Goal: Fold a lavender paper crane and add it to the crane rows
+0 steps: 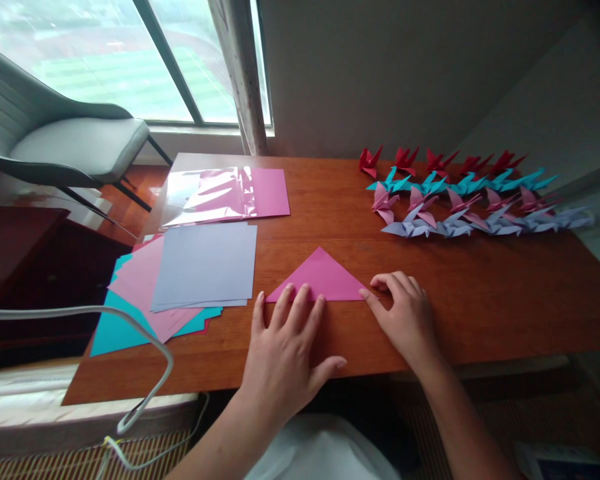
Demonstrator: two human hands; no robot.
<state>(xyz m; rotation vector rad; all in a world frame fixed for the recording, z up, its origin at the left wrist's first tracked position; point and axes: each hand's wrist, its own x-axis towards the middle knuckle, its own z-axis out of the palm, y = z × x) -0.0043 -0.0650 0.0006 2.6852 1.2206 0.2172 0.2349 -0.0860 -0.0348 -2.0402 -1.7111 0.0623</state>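
Note:
A magenta sheet of origami paper point(325, 277), folded into a triangle, lies flat on the wooden table with its peak pointing away from me. My left hand point(287, 347) rests on it with fingers spread, the fingertips pressing along the near, long edge at the left and middle. At the right corner, the thumb of my right hand point(405, 313) touches the paper. That hand's fingers are curled beside the corner, apart from the thumb, and no object shows between them.
Left of the triangle lie grey-lavender sheets point(205, 263) over pink and turquoise sheets point(115, 327). Behind them is a clear plastic packet point(205, 197) with magenta paper. Rows of folded paper cranes point(460, 203) stand back right. A white cable point(130, 323) loops across the left front.

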